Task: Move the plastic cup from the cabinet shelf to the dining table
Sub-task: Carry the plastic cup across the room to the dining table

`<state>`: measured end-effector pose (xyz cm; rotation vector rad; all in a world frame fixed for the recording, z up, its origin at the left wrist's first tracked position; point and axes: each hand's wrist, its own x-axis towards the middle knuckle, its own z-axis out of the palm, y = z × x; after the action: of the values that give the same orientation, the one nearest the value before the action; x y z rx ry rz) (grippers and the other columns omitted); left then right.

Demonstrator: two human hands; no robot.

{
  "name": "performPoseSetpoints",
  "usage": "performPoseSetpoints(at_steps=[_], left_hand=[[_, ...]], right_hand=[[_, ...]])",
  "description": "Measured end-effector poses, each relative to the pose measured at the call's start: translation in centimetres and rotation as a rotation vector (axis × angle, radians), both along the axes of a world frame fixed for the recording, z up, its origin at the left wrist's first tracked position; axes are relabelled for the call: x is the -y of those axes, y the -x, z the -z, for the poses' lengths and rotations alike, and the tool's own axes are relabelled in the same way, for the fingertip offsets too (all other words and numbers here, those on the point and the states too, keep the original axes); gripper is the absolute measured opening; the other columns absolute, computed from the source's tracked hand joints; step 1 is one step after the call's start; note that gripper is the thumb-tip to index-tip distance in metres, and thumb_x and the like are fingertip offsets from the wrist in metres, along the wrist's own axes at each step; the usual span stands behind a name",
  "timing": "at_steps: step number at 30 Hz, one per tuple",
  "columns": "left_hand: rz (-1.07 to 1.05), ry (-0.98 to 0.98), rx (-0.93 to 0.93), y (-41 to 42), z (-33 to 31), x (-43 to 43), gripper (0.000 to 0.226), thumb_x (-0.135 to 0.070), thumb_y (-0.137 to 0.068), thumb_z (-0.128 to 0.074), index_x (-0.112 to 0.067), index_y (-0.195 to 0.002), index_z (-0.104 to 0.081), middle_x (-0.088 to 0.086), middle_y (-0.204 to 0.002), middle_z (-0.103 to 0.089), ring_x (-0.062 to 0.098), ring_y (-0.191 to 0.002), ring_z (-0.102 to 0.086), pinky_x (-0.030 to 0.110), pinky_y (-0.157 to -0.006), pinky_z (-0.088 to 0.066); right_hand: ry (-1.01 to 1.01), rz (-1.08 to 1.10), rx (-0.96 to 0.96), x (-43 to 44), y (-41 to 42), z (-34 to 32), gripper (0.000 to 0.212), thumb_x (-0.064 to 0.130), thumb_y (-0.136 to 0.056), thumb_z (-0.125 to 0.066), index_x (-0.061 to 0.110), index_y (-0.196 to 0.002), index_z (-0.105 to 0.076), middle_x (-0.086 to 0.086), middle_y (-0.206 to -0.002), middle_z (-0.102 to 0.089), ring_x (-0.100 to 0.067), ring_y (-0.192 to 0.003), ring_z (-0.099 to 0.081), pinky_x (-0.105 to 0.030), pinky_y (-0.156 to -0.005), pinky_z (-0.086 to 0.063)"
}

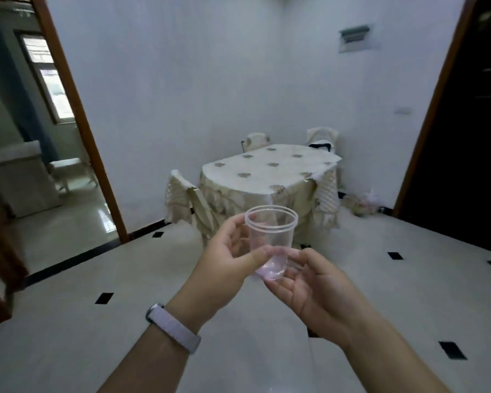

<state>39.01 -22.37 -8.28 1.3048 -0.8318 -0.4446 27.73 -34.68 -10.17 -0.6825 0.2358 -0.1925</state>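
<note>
A clear plastic cup (270, 236) is held upright in mid-air in front of me, above the tiled floor. My left hand (227, 259) grips its side, thumb across the lower wall. My right hand (309, 282) cups the base from below and the right, fingertips touching the bottom. The dining table (267, 177), oval and covered with a cream cloth with leaf prints, stands farther ahead in the corner of the room. The cabinet shelf is out of view.
Covered chairs (182, 199) surround the table, one at its near left, two behind. A doorway with a brown frame (77, 117) opens on the left, a dark door (465, 123) on the right. Bags (363, 205) lie on the floor right of the table.
</note>
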Motion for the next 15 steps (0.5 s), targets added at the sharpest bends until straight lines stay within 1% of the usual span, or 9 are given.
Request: performPoseSetpoints(at_steps=[2,5,7,10,12,14,15], left_hand=[[0.063,-0.003,-0.01,1.3,0.2,4.4,0.06,-0.008,-0.071,-0.074,-0.012,-0.126,-0.053,0.014,-0.12,-0.067,0.025,-0.108,-0.066,0.029,-0.084,-0.055],[0.159,-0.009,0.007,3.1,0.6,10.5,0.056,-0.01,-0.07,-0.077,-0.016,-0.122,-0.056,0.01,-0.116,-0.069,0.023,-0.106,-0.067,0.029,-0.083,-0.055],[0.229,-0.02,0.015,3.9,1.0,14.3,0.057,-0.013,-0.07,-0.078,-0.018,-0.122,-0.057,0.01,-0.119,-0.068,0.025,-0.108,-0.066,0.032,-0.085,-0.054],[0.326,-0.032,0.009,4.4,2.1,19.7,0.063,-0.022,-0.067,-0.079,-0.017,-0.125,-0.057,0.013,-0.124,-0.065,0.03,-0.113,-0.062,0.038,-0.092,-0.052],[0.387,-0.056,0.006,4.2,3.0,23.2,0.065,-0.024,-0.067,-0.08,-0.017,-0.126,-0.055,0.014,-0.126,-0.063,0.03,-0.115,-0.061,0.038,-0.093,-0.051],[0.453,-0.083,0.013,3.6,3.7,26.6,0.063,-0.027,-0.067,-0.08,-0.022,-0.126,-0.056,0.01,-0.126,-0.063,0.027,-0.116,-0.06,0.04,-0.092,-0.052],[0.488,-0.091,0.019,3.1,4.0,28.4,0.06,-0.027,-0.068,-0.079,-0.026,-0.124,-0.057,0.007,-0.125,-0.063,0.026,-0.115,-0.06,0.04,-0.092,-0.053]], right_hand=[[0.003,0.076,-0.011,3.4,2.3,-0.1,0.067,0.011,-0.074,-0.064,-0.007,-0.136,-0.047,-0.032,-0.128,-0.062,-0.037,-0.109,-0.066,-0.038,-0.091,-0.053],[-0.016,0.188,-0.018,8.1,5.3,0.2,0.066,0.011,-0.075,-0.062,-0.006,-0.136,-0.046,-0.033,-0.129,-0.061,-0.04,-0.118,-0.061,-0.038,-0.089,-0.053],[-0.019,0.25,-0.025,11.0,6.8,0.6,0.062,0.011,-0.08,-0.06,-0.006,-0.137,-0.046,-0.033,-0.13,-0.061,-0.041,-0.123,-0.058,-0.039,-0.09,-0.053],[-0.04,0.341,-0.047,15.0,8.3,1.5,0.054,0.012,-0.086,-0.057,-0.005,-0.137,-0.047,-0.034,-0.131,-0.059,-0.04,-0.123,-0.058,-0.04,-0.092,-0.053],[-0.052,0.407,-0.063,17.5,8.7,2.1,0.055,0.012,-0.084,-0.058,-0.005,-0.136,-0.049,-0.034,-0.133,-0.058,-0.04,-0.122,-0.059,-0.04,-0.093,-0.052],[-0.049,0.465,-0.085,20.2,8.6,2.6,0.055,0.012,-0.082,-0.059,-0.003,-0.133,-0.051,-0.033,-0.132,-0.058,-0.04,-0.121,-0.06,-0.041,-0.093,-0.053],[-0.043,0.494,-0.099,21.6,8.3,2.8,0.054,0.012,-0.081,-0.059,-0.003,-0.132,-0.052,-0.032,-0.131,-0.06,-0.039,-0.117,-0.063,-0.041,-0.092,-0.053]])
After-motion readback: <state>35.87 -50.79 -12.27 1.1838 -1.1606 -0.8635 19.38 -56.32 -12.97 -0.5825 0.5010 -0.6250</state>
